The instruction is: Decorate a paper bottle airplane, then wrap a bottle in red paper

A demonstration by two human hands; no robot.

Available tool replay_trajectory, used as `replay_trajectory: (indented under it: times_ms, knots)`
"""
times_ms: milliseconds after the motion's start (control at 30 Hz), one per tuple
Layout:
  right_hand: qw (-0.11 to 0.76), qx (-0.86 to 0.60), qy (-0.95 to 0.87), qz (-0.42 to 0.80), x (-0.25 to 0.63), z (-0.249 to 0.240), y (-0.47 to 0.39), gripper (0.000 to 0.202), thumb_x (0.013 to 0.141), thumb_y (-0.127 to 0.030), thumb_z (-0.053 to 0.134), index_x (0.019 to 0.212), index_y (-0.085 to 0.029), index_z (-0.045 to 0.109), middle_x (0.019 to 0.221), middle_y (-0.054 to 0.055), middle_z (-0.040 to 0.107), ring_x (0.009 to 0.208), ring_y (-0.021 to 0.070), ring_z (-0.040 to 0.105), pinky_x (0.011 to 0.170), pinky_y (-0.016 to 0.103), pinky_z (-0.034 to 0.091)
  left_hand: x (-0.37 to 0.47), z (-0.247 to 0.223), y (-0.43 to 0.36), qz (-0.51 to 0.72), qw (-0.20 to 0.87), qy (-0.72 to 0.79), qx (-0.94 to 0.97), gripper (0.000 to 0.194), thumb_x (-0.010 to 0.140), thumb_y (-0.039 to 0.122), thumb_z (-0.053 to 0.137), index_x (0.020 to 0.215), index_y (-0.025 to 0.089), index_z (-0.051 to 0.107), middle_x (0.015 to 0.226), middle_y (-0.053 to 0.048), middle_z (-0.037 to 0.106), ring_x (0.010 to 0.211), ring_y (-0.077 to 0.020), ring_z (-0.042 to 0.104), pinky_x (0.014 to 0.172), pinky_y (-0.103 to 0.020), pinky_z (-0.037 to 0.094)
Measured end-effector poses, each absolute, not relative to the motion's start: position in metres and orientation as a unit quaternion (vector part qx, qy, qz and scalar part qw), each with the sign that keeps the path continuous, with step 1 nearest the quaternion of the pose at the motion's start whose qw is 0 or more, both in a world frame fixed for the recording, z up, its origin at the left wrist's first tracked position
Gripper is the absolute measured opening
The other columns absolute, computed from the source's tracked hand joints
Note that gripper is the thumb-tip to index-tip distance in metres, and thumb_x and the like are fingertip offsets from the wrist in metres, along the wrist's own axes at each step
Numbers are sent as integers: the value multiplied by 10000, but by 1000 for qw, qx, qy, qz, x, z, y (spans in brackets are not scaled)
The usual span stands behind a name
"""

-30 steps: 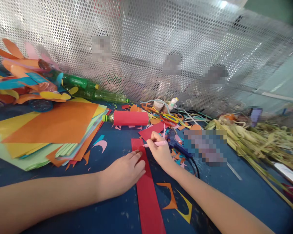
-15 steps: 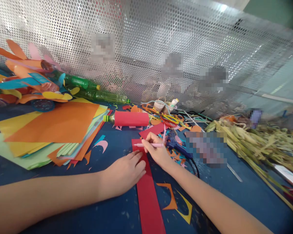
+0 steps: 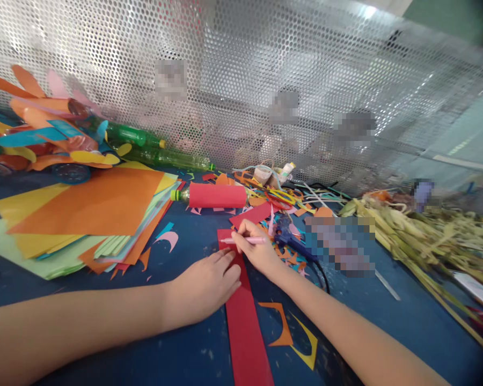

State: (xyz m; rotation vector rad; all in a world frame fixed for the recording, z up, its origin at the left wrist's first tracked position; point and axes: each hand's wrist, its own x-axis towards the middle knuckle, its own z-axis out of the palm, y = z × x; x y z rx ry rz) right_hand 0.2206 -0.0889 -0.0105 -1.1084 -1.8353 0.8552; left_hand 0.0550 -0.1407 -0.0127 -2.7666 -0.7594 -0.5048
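A long red paper strip [image 3: 245,332] lies on the blue table, running from the front edge toward the middle. My left hand [image 3: 205,287] rests flat across the strip, fingers stretched out and pressing on it. Just beyond those fingertips, my right hand [image 3: 255,249] is closed around a pink pen [image 3: 249,240]. The pen's tip is over the strip's far end; whether it touches the paper I cannot tell. Past the strip lies a bottle wrapped in red paper [image 3: 217,195], on its side with its green cap to the left.
Stacked coloured paper [image 3: 84,209] lies at the left, behind it a paper-decorated bottle model [image 3: 52,128] and green bottles [image 3: 165,158]. A blue glue gun [image 3: 293,241] sits among scraps right of my right hand. Dried husks [image 3: 410,241] are farther right. A perforated metal screen [image 3: 225,80] stands behind.
The pen in my right hand has shifted slightly left and lies a little differently over the strip's far end. My left hand stays in place.
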Motion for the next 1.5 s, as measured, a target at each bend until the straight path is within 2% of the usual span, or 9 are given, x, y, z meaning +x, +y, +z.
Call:
replay_trajectory:
  times_ms: [267, 400, 500, 600, 667, 867, 1067, 1333, 1500]
  knots:
    - [397, -441, -726, 348, 220, -11, -88, 231, 851, -290, 497, 662, -226, 381, 498, -82, 436, 467, 101, 427, 516, 234, 340, 55, -14, -139, -176, 95, -252, -947, 277, 949, 193, 328, 883, 127, 589, 888, -103, 654, 1046, -256, 605, 972, -414, 464]
    - [392, -447, -723, 352, 219, -9, -90, 229, 842, -273, 504, 651, -224, 387, 489, -80, 440, 464, 101, 426, 510, 230, 337, 55, -15, -139, -182, 89, -254, -946, 277, 947, 192, 330, 872, 115, 585, 908, -127, 656, 1058, -268, 598, 962, -421, 469]
    - [434, -462, -700, 329, 220, -6, -92, 261, 846, -273, 488, 626, -227, 356, 473, -79, 416, 457, 104, 409, 509, 237, 331, 54, -14, -139, -176, 96, -252, -947, 278, 950, 188, 323, 877, 110, 580, 944, -147, 660, 1093, -270, 582, 962, -418, 470]
    - [502, -488, -667, 254, 223, -5, -92, 290, 838, -247, 468, 602, -230, 302, 490, -78, 331, 472, 105, 351, 507, 247, 303, 55, -12, -140, -175, 103, -251, -946, 278, 952, 188, 322, 875, 111, 578, 958, -150, 661, 1095, -269, 585, 976, -412, 461]
    - [518, -500, -663, 204, 225, -5, -91, 306, 824, -229, 467, 592, -229, 266, 515, -74, 275, 489, 105, 306, 502, 253, 274, 55, -11, -140, -176, 103, -252, -946, 271, 950, 192, 330, 865, 119, 577, 939, -137, 665, 1086, -266, 592, 982, -408, 459]
    - [507, -510, -669, 187, 225, -7, -89, 315, 791, -187, 452, 583, -229, 219, 537, -71, 207, 501, 103, 238, 483, 257, 219, 55, -10, -140, -168, 102, -260, -945, 245, 943, 200, 358, 866, 117, 575, 996, -152, 660, 1094, -266, 592, 986, -394, 459]
    - [491, -516, -676, 191, 226, -9, -87, 302, 776, -184, 446, 582, -228, 219, 539, -69, 211, 502, 103, 240, 485, 256, 207, 54, -11, -140, -178, 105, -252, -945, 234, 940, 194, 373, 856, 108, 574, 968, -160, 665, 1080, -274, 602, 986, -401, 459]
    - [478, -521, -683, 186, 226, -9, -86, 280, 766, -169, 444, 585, -224, 238, 546, -60, 222, 503, 103, 255, 482, 242, 218, 54, -9, -140, -172, 101, -249, -948, 230, 942, 184, 359, 855, 137, 567, 943, -120, 671, 1092, -258, 596, 978, -408, 469]
    - [485, -521, -676, 192, 226, -9, -87, 285, 757, -173, 442, 574, -224, 230, 545, -60, 214, 503, 99, 241, 480, 241, 212, 54, -9, -140, -193, 82, -250, -945, 222, 939, 180, 369, 856, 115, 563, 961, -159, 664, 1087, -270, 598, 982, -404, 460]
